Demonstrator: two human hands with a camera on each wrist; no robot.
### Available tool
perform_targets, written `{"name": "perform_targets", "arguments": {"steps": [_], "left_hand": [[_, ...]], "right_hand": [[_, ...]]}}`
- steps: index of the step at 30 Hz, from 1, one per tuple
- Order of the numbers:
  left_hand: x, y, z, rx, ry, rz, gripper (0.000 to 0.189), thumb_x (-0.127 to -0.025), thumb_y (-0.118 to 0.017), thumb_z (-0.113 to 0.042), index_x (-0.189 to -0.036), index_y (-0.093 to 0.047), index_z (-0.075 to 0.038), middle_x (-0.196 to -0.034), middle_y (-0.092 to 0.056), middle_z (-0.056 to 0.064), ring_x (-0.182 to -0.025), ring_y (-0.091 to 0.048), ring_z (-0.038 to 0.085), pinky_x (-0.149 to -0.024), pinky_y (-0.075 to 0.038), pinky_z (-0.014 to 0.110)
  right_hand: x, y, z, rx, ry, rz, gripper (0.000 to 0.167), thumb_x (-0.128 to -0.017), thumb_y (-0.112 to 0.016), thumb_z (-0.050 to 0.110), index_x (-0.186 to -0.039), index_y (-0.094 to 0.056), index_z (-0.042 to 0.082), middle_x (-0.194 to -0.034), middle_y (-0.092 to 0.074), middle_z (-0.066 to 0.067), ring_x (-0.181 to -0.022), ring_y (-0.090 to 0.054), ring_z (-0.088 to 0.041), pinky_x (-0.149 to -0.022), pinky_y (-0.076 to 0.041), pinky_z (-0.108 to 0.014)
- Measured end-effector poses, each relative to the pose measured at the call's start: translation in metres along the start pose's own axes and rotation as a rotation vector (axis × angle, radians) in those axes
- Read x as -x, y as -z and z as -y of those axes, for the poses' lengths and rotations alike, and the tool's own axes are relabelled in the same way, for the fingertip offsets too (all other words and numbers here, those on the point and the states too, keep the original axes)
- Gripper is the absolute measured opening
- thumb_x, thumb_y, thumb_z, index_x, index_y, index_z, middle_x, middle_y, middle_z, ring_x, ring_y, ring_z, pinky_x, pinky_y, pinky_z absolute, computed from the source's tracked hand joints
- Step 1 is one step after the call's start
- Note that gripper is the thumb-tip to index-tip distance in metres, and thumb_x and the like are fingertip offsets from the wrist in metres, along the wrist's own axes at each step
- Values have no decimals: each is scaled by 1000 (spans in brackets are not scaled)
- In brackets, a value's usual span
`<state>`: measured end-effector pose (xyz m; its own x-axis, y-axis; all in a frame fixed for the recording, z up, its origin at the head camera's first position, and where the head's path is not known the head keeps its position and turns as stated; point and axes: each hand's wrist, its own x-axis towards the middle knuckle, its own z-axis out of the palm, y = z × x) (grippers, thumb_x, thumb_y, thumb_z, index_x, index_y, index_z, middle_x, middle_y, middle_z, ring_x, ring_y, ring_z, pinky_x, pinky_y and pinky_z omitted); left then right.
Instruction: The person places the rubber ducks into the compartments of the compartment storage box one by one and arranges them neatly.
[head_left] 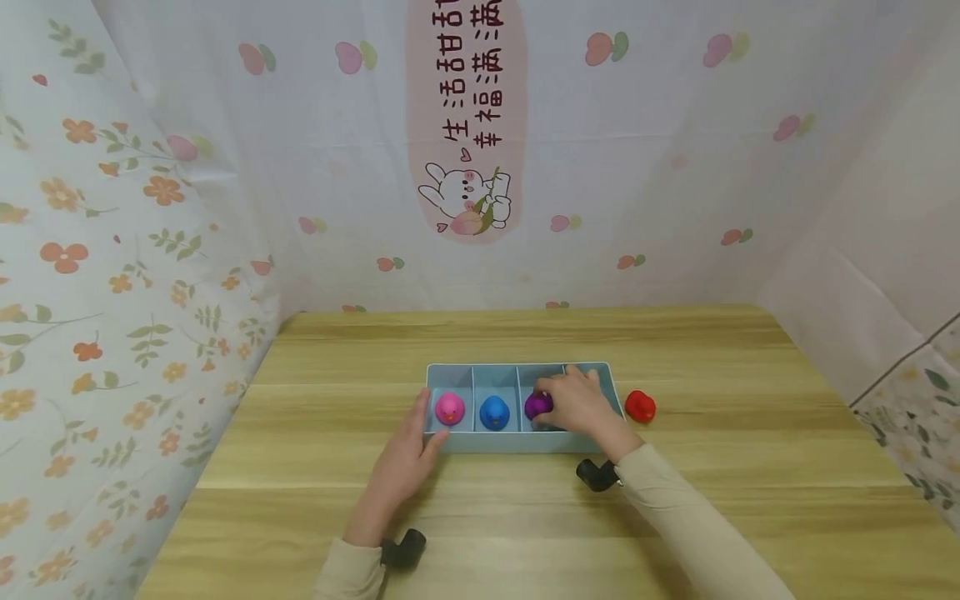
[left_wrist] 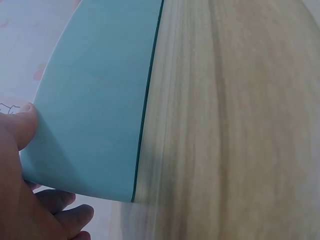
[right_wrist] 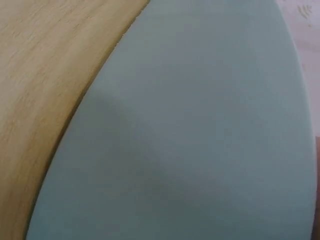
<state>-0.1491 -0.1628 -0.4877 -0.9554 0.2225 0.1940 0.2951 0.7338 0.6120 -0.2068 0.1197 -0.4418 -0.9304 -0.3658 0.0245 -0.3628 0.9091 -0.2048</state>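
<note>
A light-blue box (head_left: 510,443) with four compartments in a row sits on the table. In its third compartment from the left is a purple rubber duck (head_left: 534,406), which my right hand (head_left: 577,404) grips from the right, partly covering it. That hand reaches over the fourth compartment. My left hand (head_left: 405,457) holds the box's left front corner, thumb at the front rim and fingers along the end wall; the left wrist view shows its fingers (left_wrist: 75,220) curled by that end. A pink duck (head_left: 450,408) and a blue duck (head_left: 494,412) sit in the first and second compartments.
A red duck (head_left: 641,406) lies on the wooden table (head_left: 337,350) just right of the box. Black wrist cameras (head_left: 405,550) sit below each wrist. A patterned cloth (head_left: 322,150) hangs behind the table and along its sides.
</note>
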Motion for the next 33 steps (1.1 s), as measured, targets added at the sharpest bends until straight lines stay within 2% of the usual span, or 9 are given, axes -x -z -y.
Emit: {"name": "perform_targets", "arguments": {"steps": [4,9,19,25,31,33], "left_hand": [[0,1,-1,3,7,8,72,-97,-53,-34,-151,-18,-1,-153,-30,23,-139,-33,39,-113,-30,50],[-1,2,-3,6,20,9,72,-98,-53,-34,-152,-17,-2,-153,-30,23,-138,-34,39,-113,-31,51],[-1,3,-5,2,25,15,72,-97,-54,-31,-151,-18,0,-152,-31,24,-138,-34,39,-113,-30,50],[-1,3,-5,4,43,28,73,-97,-54,-33,-152,-17,-3,-153,-30,22,-139,-33,38,-113,-29,50],[-1,2,-4,2,54,31,73,-98,-53,-34,-152,-16,-4,-153,-29,22,-139,-32,38,-114,-29,50],[-1,3,-4,6,55,33,73,-98,-53,-34,-152,-16,-4,-153,-28,22,-140,-32,38,-114,-29,50]], "right_hand": [[2,4,-2,-21,-1,-31,47,-71,-82,42,-109,-70,18,-96,-72,-2,-85,-50,-21,-66,-24,-36],[3,12,-7,-119,21,-76,38,-74,-81,34,-107,-72,16,-92,-71,-1,-85,-52,-21,-68,-26,-38],[10,26,-16,-278,40,-60,28,-78,-79,22,-103,-74,14,-95,-72,-2,-95,-56,-27,-79,-27,-50],[12,36,-28,-325,47,-83,24,-78,-79,20,-101,-75,16,-96,-73,0,-100,-59,-30,-77,-24,-46],[18,43,-46,-354,30,-102,22,-80,-77,21,-101,-75,16,-102,-73,-1,-107,-61,-31,-97,-26,-59],[22,45,-53,-357,23,-105,20,-80,-77,21,-99,-75,15,-103,-73,-3,-108,-61,-32,-100,-26,-62]]}}
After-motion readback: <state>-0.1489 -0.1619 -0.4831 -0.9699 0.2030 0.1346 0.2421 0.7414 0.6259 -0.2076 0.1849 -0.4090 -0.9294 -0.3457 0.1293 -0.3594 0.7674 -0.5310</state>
